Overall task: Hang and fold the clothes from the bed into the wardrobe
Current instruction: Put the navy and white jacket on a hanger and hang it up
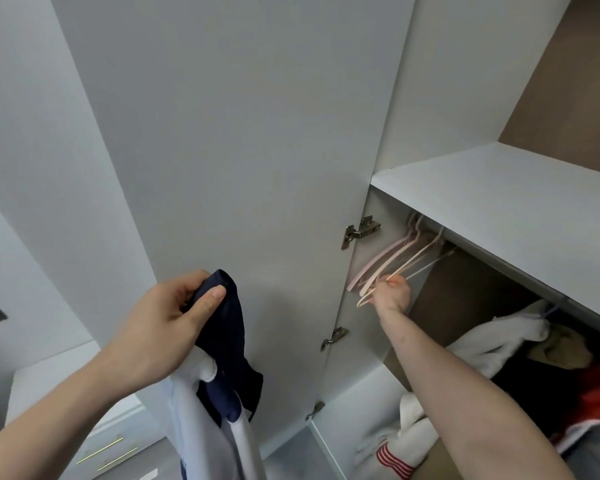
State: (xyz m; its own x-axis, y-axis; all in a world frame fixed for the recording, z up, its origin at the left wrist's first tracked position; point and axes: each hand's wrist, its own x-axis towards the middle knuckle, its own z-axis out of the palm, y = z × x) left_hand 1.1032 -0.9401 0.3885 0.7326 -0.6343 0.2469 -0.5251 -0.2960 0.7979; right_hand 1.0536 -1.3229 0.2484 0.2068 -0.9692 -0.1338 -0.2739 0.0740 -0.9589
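- Left hand (174, 317): fingers pinching navy-and-white garment (222, 362), left of wardrobe door (243, 150).
- Right hand (392, 292): fingers curled on pale hanger (399, 268), under shelf (499, 188); hanger's long axis slants up to the rail, garment well left.

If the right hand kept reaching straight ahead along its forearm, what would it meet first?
The right hand already grips the empty hangers. Pushing on, it would probably meet the wardrobe's side wall, though depth is unclear.
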